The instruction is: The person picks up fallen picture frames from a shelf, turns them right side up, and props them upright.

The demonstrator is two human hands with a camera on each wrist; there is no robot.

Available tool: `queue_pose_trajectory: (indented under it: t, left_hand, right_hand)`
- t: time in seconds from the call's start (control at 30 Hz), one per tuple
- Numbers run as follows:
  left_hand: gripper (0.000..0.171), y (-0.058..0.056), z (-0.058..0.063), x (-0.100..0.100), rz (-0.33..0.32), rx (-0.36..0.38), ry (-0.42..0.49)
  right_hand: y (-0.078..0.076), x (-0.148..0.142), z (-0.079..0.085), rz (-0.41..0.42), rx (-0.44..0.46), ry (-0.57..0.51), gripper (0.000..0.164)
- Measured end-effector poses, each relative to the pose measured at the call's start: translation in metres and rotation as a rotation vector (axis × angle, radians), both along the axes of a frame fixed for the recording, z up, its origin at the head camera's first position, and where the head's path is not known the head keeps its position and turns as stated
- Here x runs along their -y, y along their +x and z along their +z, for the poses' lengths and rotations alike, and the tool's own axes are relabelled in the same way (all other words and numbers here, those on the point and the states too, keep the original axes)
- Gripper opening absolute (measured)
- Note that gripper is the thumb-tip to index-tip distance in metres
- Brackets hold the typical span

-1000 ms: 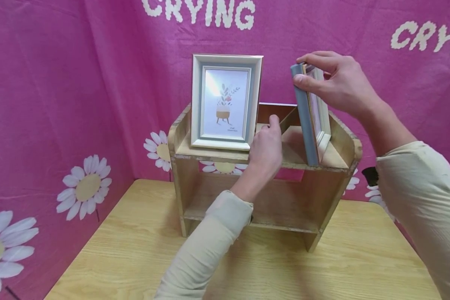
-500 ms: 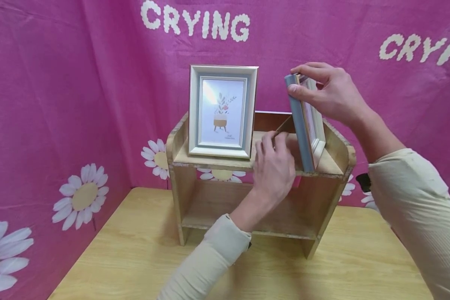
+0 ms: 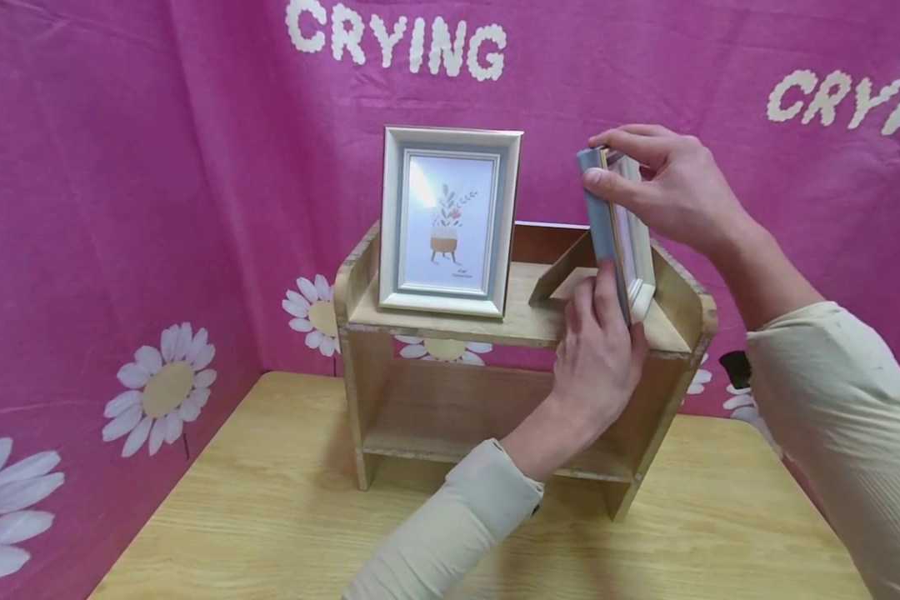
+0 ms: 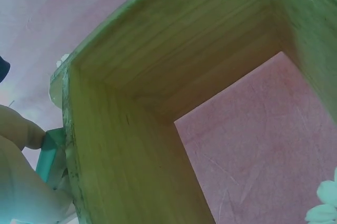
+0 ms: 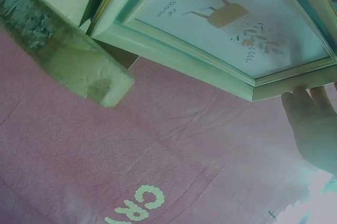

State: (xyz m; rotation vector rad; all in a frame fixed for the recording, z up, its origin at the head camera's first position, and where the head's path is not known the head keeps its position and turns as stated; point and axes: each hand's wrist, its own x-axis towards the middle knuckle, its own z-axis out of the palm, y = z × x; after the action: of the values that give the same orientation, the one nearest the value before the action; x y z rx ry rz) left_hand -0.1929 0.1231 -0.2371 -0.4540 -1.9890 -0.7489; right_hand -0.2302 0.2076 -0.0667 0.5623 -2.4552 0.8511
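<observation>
A picture frame (image 3: 603, 225) with a blue-grey edge stands nearly edge-on at the right of the small wooden shelf's top, its back leg (image 3: 562, 268) folded out to the left. My right hand (image 3: 663, 179) pinches its top corner between thumb and fingers. Low on the same frame, my left hand (image 3: 598, 358) grips the near edge, fingers on the back side. In the right wrist view the frame's front (image 5: 237, 29) shows a potted-plant print. A matching white and blue-grey picture frame (image 3: 450, 221) stands upright on the left of the top, facing me.
The wooden shelf unit (image 3: 457, 408) has raised side panels and a lower board, and stands on a light wood table (image 3: 270, 500). Pink cloth (image 3: 232, 167) with daisies and white letters hangs behind and at the left.
My left hand has moved right, from beside the left picture frame past the folded-out leg, and now grips the right frame's lower edge. My right hand keeps its hold on top.
</observation>
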Motion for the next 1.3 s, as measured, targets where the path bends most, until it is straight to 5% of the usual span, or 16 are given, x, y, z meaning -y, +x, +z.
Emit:
queue_pose_trajectory:
  t: [0.23, 0.67, 1.3]
  left_hand:
    - [0.080, 0.001, 0.004, 0.004, -0.047, 0.032, 0.011]
    - [0.084, -0.007, 0.006, 0.018, -0.120, -0.051, -0.050]
    - [0.077, -0.024, 0.003, 0.057, -0.397, -0.072, -0.045]
  right_hand:
    - [0.000, -0.001, 0.002, -0.024, -0.011, 0.016, 0.049]
    - [0.003, -0.010, 0.006, -0.099, -0.059, 0.086, 0.048]
    - [0.007, 0.002, 0.006, -0.183, -0.247, 0.206, 0.046]
